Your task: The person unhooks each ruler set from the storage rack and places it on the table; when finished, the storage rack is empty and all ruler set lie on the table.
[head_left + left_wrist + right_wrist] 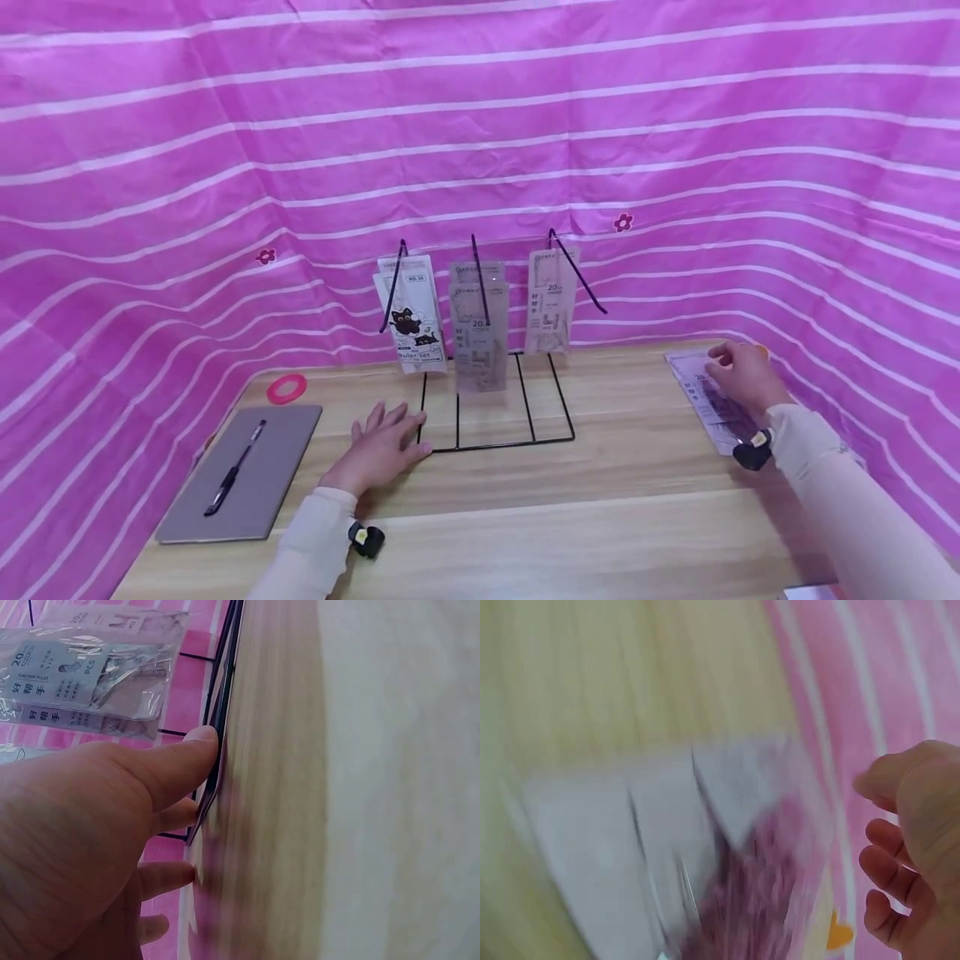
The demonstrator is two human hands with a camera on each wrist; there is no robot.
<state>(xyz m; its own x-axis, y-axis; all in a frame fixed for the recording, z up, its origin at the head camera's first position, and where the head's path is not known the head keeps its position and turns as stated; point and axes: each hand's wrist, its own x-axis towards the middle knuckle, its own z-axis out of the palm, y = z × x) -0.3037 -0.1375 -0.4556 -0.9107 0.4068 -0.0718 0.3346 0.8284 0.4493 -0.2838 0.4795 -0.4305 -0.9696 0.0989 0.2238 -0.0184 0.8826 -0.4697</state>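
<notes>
The packet (712, 400) is seen lying flat on the table (600, 517), well to the right of the wire rack (495, 433), its long axis running from the far edge toward the person; it lies directly under the right hand (742, 375), which is far nearer than the left; the right fingers are loosely curled over its far end, and a grip cannot be told through the blur; the left hand (382, 446) is spread flat, released, touching the rack's left base wire
</notes>
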